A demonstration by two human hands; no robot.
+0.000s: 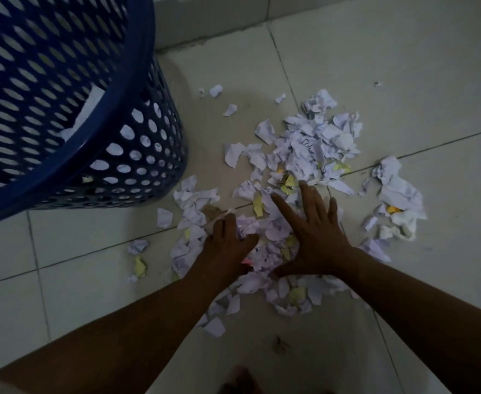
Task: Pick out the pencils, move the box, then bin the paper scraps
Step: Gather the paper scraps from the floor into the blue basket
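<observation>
Hands 2: right hand [316,234] splayed flat on paper scraps [310,143], left hand [227,243] grip unclear | blue bin [148,89] 1

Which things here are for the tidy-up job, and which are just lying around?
For the job: paper scraps, blue basket, left hand, right hand.
Just there: tiled floor, wall.

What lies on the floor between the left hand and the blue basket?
Head view: white paper scraps and bare floor tile lie between the left hand and the blue basket.
</observation>
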